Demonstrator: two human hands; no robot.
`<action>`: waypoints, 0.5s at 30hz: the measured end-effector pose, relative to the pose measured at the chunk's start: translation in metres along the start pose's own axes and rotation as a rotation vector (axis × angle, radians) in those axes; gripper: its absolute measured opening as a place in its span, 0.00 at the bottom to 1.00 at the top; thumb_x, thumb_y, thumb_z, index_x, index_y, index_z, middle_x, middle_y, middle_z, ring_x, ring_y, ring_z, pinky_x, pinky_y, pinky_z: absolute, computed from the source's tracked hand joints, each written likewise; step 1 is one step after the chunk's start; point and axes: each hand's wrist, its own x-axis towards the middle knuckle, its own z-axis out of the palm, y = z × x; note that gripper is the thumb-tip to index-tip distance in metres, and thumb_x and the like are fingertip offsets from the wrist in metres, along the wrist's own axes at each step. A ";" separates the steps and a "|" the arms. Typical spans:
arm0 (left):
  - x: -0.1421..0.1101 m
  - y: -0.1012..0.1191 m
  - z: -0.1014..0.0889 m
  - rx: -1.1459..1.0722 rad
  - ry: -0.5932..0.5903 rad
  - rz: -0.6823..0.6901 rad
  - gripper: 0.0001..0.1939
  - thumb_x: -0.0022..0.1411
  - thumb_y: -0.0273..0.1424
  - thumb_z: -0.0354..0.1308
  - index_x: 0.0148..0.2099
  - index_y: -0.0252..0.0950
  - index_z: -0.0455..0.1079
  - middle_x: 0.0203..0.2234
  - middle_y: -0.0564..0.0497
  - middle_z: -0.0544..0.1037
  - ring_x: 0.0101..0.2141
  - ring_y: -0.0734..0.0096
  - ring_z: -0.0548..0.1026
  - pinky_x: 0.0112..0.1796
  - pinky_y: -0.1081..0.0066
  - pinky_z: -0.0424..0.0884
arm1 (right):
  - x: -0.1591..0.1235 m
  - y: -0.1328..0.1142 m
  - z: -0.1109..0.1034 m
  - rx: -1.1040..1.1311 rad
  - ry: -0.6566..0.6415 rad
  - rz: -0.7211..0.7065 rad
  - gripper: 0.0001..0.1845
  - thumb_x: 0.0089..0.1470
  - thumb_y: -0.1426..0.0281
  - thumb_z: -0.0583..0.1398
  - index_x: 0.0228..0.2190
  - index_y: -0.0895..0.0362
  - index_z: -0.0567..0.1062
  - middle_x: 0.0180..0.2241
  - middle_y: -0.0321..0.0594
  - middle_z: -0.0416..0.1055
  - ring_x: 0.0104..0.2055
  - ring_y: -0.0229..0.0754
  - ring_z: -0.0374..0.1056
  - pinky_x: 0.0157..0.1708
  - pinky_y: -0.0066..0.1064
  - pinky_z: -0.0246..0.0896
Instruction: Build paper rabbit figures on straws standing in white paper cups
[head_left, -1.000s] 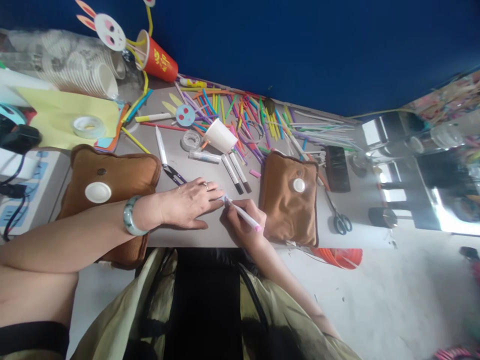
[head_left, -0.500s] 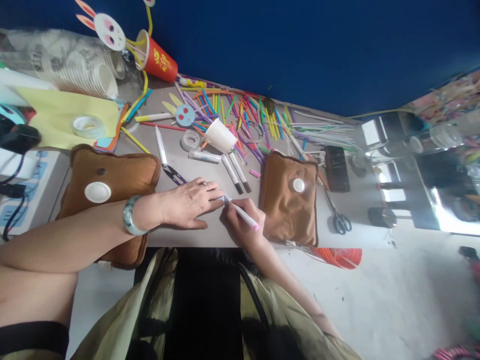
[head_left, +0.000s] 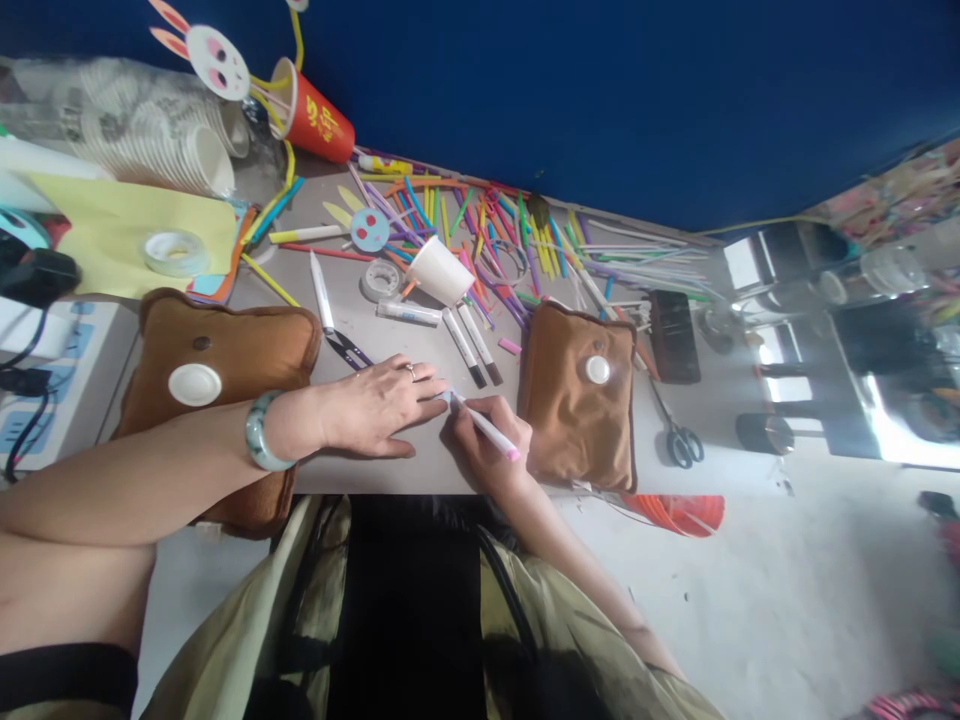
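My right hand [head_left: 484, 442] is closed around a white marker pen with a pink end [head_left: 495, 434], its tip pointing down at the table. Under that tip shows a small light-blue piece [head_left: 447, 397], mostly hidden by my fingers. My left hand [head_left: 382, 407] lies flat with outstretched fingers, their tips at the edge of the blue piece. Thread snips [head_left: 348, 350] lie just beyond the left hand. Two capped markers with dark ends [head_left: 465, 348] and a pink cap [head_left: 509, 346] rest beyond the right hand.
Brown hot-water bags flank my hands, one at left [head_left: 225, 345], one at right [head_left: 577, 420]. Farther back are a white paper cup [head_left: 441, 272], a tape roll [head_left: 381, 281], scattered coloured pipe cleaners [head_left: 480, 225] and a red cup [head_left: 319, 118]. Scissors [head_left: 682, 444] lie at right.
Almost nothing differs. The marker and my right hand have shifted very slightly; my left hand stays in place.
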 end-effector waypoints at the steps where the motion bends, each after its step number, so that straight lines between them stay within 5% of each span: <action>1: 0.000 0.000 0.000 0.005 -0.001 -0.001 0.26 0.61 0.43 0.67 0.57 0.37 0.69 0.54 0.41 0.75 0.55 0.49 0.69 0.54 0.54 0.63 | 0.000 0.000 0.000 -0.005 0.005 -0.002 0.06 0.61 0.68 0.60 0.30 0.54 0.73 0.23 0.34 0.75 0.21 0.35 0.69 0.23 0.25 0.63; 15: -0.001 -0.001 0.002 -0.026 0.022 0.008 0.26 0.61 0.42 0.67 0.58 0.37 0.70 0.55 0.40 0.75 0.57 0.48 0.68 0.55 0.54 0.63 | -0.003 0.001 0.000 0.018 -0.015 0.013 0.05 0.58 0.69 0.61 0.30 0.53 0.72 0.24 0.35 0.77 0.23 0.38 0.72 0.25 0.27 0.65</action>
